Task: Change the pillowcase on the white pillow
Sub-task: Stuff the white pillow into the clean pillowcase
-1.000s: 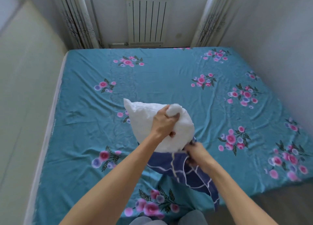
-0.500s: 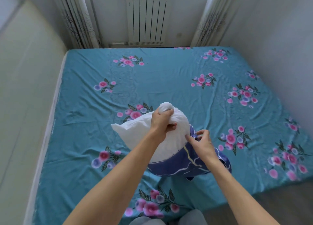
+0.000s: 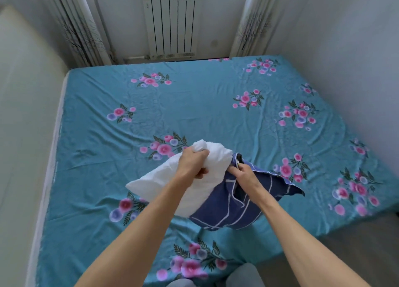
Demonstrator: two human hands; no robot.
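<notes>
A bed dressed in a teal flowered sheet fills the room, with a white radiator on the wall beyond its far edge. Above the bed's near half, the left hand grips a bunched corner of the white pillow. The right hand pinches the edge of the dark blue pillowcase, which covers the pillow's lower right part.
</notes>
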